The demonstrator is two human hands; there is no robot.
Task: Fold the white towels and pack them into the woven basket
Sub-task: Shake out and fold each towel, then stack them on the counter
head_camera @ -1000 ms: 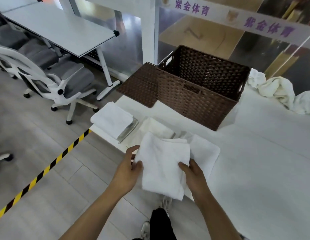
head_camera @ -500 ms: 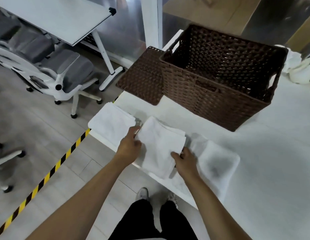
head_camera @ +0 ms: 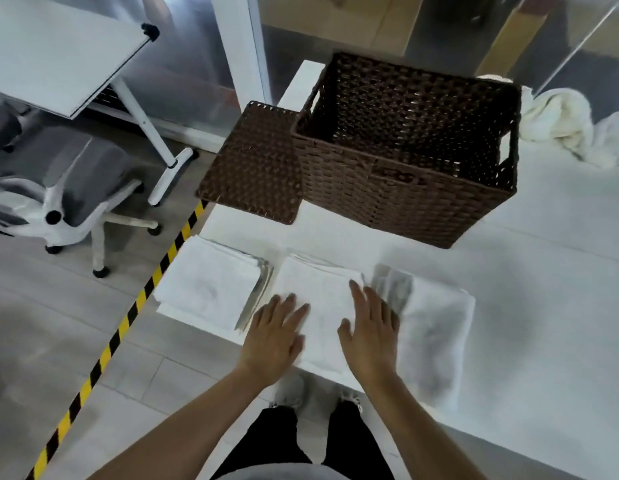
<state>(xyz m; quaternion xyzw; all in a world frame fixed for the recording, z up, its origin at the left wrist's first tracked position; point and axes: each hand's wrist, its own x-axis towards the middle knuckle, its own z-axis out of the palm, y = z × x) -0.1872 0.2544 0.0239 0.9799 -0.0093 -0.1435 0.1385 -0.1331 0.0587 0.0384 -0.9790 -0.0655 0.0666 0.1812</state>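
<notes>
Two bare forearms reach forward from the bottom edge, over black trousers and pale shoes on the grey floor; left hand (head_camera: 275, 336) and right hand (head_camera: 369, 332) both lie palm-down, fingers (head_camera: 356, 292) straight and slightly spread, gripping nothing, flat on the middle folded towel (head_camera: 318, 299) at the near edge of the white bench (head_camera: 543, 306); that towel sits between two others; just to its left a stack of folded towels (head_camera: 211, 285), squared, layered edges showing on its right side, its left corner at the bench corner; just to its right a third folded towel (head_camera: 436, 327), partly under the right hand's outer edge, its near end overhanging the bench edge, somewhat blurred; further back, the brown woven basket (head_camera: 405, 188) stands upright on the bench, no towels visible inside, handle cut-outs in its walls; a flat woven lid (head_camera: 252, 164) leans or lies against the basket's left side, jutting past the bench edge, touching the basket; beyond the basket to the right, a heap of unfolded white towels (head_camera: 571, 123), crumpled on the bench; off the bench to the left, yellow-and-black floor tape (head_camera: 135, 306) runs diagonally; past it a white and grey office chair (head_camera: 69, 188); furthest left, a white desk (head_camera: 55, 50) on a slanted leg.
</notes>
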